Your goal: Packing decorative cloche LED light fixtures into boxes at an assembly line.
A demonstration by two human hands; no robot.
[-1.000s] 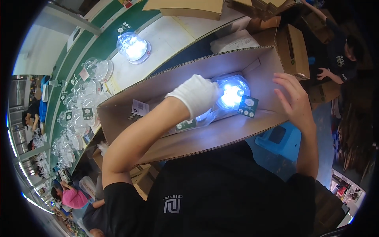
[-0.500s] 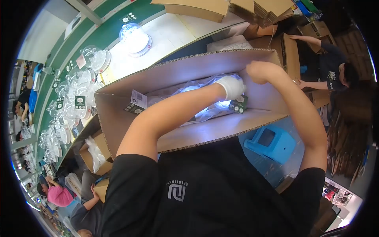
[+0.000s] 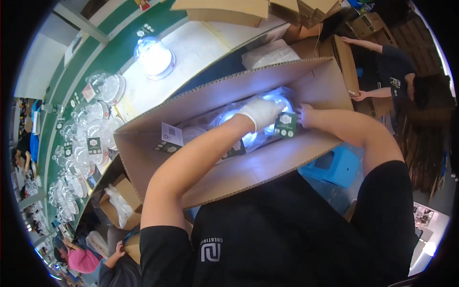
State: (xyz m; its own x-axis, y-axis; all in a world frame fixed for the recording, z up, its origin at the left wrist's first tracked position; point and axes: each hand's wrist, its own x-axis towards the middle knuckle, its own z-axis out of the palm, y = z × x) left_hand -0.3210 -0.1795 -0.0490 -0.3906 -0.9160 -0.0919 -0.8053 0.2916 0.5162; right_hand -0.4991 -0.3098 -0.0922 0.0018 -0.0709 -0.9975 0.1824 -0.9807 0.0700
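Note:
A long open cardboard box (image 3: 330, 86) lies in front of me, with clear plastic-wrapped dome lamps inside. One dome lamp (image 3: 276, 99) glows bluish white at the right part of the row, a dark green tag (image 3: 285, 125) hanging at its front. My left hand (image 3: 262, 114), in a white glove, is closed over this lamp's left side. Close by the lamp's right side is my right hand (image 3: 307, 116), its fingers bent inward; what they pinch is hidden. A white and green card (image 3: 172, 134) stands at the box's left end.
On the bench to the left stand several clear dome lamps (image 3: 98, 129), and one lit lamp (image 3: 154, 60) farther back. A blue plastic stool (image 3: 342, 167) is below the box at right. A co-worker (image 3: 399, 67) handles cardboard at the far right. Flattened cartons (image 3: 224, 10) lie at the back.
My right hand has come down from above the box's right end to the lamp. My left hand has shifted slightly left, and the green tag now faces up more fully.

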